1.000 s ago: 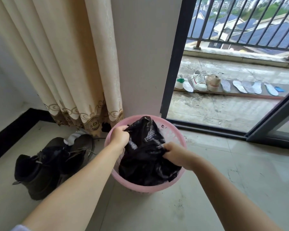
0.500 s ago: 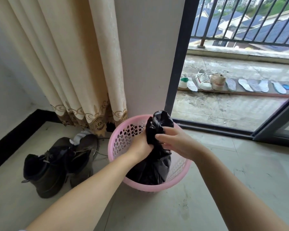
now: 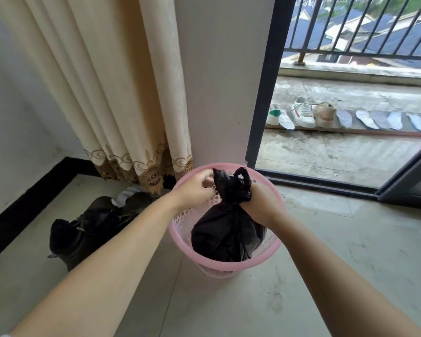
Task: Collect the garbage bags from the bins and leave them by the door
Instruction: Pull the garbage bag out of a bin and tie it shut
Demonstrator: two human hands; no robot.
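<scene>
right hand: right hand (image 3: 260,205) was clenched round the gathered neck of the crumpled black plastic garbage bag (image 3: 226,229), just under the bunched top.
left hand: left hand (image 3: 196,189) was at the bag's loose top edge, fingertips pinching the plastic on the side away from the right hand.
bag top: tuft of twisted plastic stuck up above the right fist, level with the far rim of the bin.
bag body: bulged below both hands, hanging inside the round pink perforated plastic bin (image 3: 180,227), bottom still under the rim.
key relation: bag's long axis ran near upright, neck up, bulk straight down from the fingers; right hand had the neck and looked the nearer one to lift with, so the pull would be straight up clear of the rim.
step, judged: closing or knotting the neck, lift not yet done.
near bin: pair of dark leather boots (image 3: 88,227) left of it; cream curtain with patterned hem (image 3: 122,93) behind it; dark-framed sliding door (image 3: 263,93) behind and right of it, open to a balcony.
</scene>
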